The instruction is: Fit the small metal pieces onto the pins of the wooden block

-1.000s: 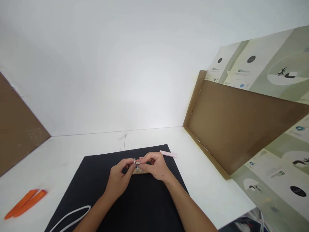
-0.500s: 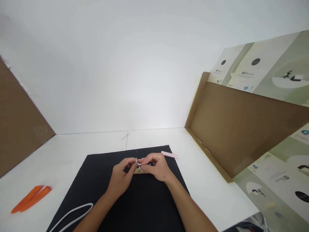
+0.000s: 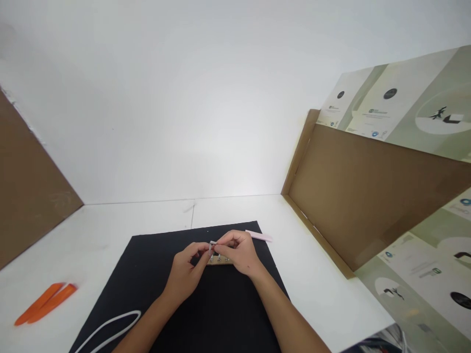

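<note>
Over the black mat, my left hand (image 3: 182, 272) is closed, thumb and forefinger pinching a small silvery upright piece (image 3: 210, 248). Close beside it on the right, my right hand (image 3: 241, 252) is closed too, with its fingertips on a short, thin white piece (image 3: 213, 242). The far end of that piece meets the top of the silvery one; whether they are joined I cannot tell. Under the fingertips lies a small wooden strip (image 3: 221, 262) with several short metal posts standing on it. My right fingers partly cover the strip.
The black mat (image 3: 217, 304) lies on a white table (image 3: 312, 294). A pale pink strip (image 3: 260, 236) crosses its right edge. At left are two orange pieces (image 3: 49, 304) and a white cable loop (image 3: 117, 318). Cardboard panels (image 3: 368, 191) stand on both sides, with a white wall behind.
The white piece between my fingertips has risen slightly and tilted. My hands have shifted a little, and more of the wooden strip and its metal posts shows beneath them.
</note>
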{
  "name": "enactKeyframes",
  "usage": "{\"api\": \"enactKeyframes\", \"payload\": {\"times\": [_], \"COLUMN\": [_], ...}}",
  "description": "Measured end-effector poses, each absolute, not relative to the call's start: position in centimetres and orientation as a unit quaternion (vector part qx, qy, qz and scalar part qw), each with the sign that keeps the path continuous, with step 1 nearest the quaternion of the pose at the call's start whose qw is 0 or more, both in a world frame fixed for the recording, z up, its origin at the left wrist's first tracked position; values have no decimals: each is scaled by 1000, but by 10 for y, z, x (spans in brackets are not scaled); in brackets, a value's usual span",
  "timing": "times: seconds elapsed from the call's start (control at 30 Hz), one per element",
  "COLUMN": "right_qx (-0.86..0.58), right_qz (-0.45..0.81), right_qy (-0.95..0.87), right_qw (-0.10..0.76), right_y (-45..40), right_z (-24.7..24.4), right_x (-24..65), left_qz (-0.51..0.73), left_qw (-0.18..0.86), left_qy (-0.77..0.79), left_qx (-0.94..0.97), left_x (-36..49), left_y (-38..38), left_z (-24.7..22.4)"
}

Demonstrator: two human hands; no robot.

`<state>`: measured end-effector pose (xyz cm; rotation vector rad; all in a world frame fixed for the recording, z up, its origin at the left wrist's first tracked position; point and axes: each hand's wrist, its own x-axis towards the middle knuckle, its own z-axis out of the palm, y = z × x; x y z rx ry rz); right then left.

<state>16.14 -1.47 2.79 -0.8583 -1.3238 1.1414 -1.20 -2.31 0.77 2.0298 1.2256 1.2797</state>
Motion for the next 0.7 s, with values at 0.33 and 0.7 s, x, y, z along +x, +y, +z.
{"api": "enactKeyframes", "payload": {"times": [0.33,0.7], "right_qx": [-327,-338], "right_qz": [512,491], "right_qy": [-582,-590], "right_qw": [540,545], "right_y": [-21,-18], "right_z": [35,32], "right_x": [163,162], "left_qz": [475,473], "left_qw": [228,226], "left_qy": [452,449], "left_qx": [720,724], "left_x": [-16,-17], "left_y": [-20,-20], "left_z": [8,6]}}
